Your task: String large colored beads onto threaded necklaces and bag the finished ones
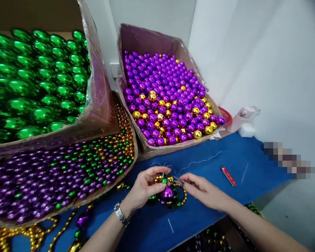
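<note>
My left hand (143,185), wearing a metal watch (121,213), is closed on a cluster of shiny beads, its thumb and forefinger pinching near a small green bead (164,181). Below the fingertips hangs a large purple bead (167,193). A strand of small gold beads (185,196) loops out to the right of it. Just right of the cluster, my right hand (206,192) is closed, fingertips pinched on what looks like thin clear thread. A loose white thread (199,162) curls away over the blue table surface (199,220).
Behind stands a carton (152,151) of purple and gold balls. To the left, a box (99,115) of large green beads sits above a tray (94,197) of small mixed beads. A red packet (228,176) lies at right. Gold bead strands (34,234) lie front left.
</note>
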`<state>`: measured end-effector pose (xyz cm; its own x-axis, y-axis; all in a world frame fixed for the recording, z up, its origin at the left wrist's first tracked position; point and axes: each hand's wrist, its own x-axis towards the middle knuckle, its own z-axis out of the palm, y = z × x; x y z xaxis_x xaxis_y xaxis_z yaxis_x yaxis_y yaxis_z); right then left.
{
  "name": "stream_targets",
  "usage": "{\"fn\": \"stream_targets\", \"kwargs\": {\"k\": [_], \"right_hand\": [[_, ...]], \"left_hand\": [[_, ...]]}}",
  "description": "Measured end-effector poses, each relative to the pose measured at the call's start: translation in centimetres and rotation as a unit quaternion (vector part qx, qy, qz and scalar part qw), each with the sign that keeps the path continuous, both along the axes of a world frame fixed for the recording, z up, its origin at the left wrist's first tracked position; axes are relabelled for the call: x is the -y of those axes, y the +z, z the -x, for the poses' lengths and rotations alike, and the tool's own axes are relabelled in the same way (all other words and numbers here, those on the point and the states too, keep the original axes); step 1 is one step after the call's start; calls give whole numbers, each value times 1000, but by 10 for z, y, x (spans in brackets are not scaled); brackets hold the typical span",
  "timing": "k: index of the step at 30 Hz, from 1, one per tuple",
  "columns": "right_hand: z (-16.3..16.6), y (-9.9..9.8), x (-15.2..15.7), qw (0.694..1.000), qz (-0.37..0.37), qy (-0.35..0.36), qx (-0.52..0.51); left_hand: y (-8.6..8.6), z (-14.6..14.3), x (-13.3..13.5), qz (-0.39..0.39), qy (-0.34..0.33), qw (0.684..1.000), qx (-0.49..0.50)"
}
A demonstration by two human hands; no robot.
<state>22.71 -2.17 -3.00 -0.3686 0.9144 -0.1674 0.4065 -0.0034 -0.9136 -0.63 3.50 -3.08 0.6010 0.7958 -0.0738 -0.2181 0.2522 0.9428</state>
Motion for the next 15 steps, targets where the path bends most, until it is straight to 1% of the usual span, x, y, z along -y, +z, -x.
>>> {"fn": "stream_targets", "kwargs": {"k": [2, 4, 8, 15], "right_hand": [[12, 7, -9, 999, -35, 7, -15], [17, 8, -16, 999, -49, 13, -17], [20, 4, -23, 997, -63, 28, -22], [25, 1, -24, 996, -84, 29, -32]], "left_hand": [[1, 0, 0, 3, -11, 1000, 9], [2, 1, 0, 4, -21, 1000, 15], [1, 2, -1, 16, -35, 999, 22], [0, 1, -1, 38, -31, 998, 38]]}}
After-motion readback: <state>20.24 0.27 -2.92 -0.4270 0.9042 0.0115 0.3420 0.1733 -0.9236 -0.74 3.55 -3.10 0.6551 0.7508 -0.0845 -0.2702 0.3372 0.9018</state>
